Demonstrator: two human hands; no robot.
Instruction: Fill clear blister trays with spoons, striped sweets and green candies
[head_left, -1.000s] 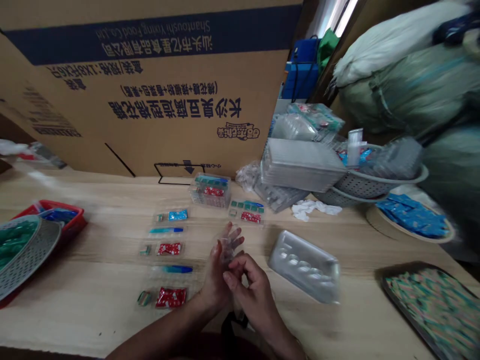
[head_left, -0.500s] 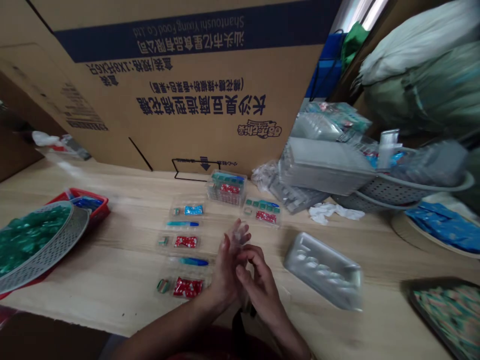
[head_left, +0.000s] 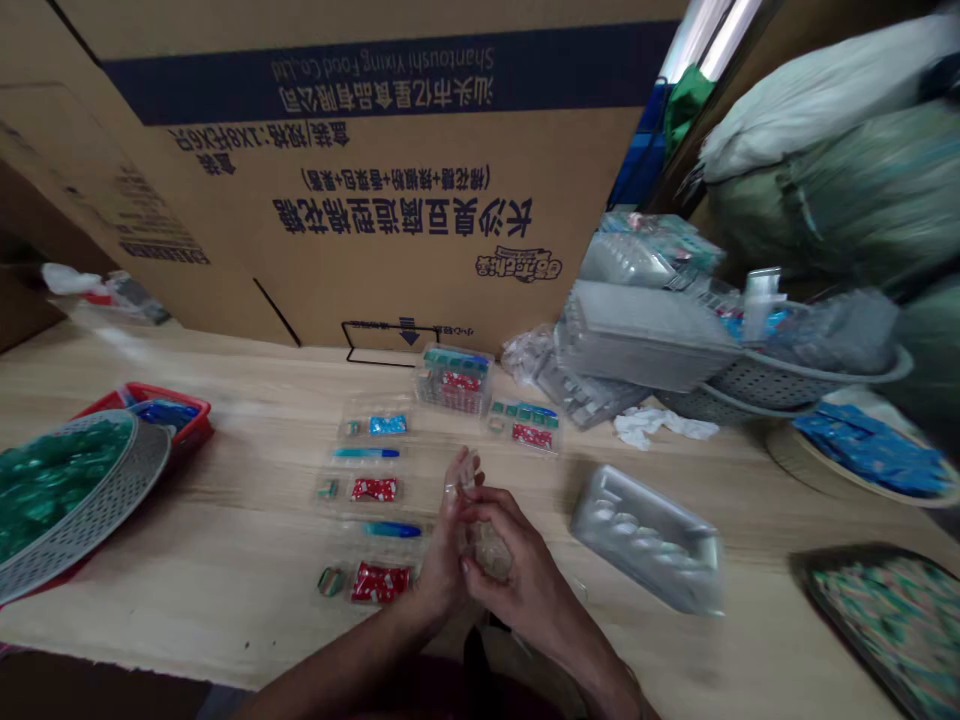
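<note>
My left hand (head_left: 444, 540) and my right hand (head_left: 517, 580) meet above the near edge of the wooden table (head_left: 225, 560). The left fingers point up, pressed together, with a thin clear plastic piece (head_left: 466, 470) at their tips. The right fingers curl over the left palm and pinch the same piece. Just left of the hands lie clear blister trays, each with a red packet (head_left: 379, 580), a blue pen (head_left: 390, 529) and a small green piece (head_left: 328, 580). To the right lies a stack of empty clear trays (head_left: 649, 540).
A big cardboard box (head_left: 337, 200) stands along the table's back. Filled trays (head_left: 454, 380) sit before it. A grey basket of green packets (head_left: 67, 480) and a red basket (head_left: 169, 415) are at the left. Baskets (head_left: 810, 375), tray stacks (head_left: 637, 335), blue packets (head_left: 870, 450) and a tray of coloured packets (head_left: 892, 620) are at the right.
The left fingers were spread and are now drawn together. The right fingers have closed further over the left palm. The view has shifted slightly to the left.
</note>
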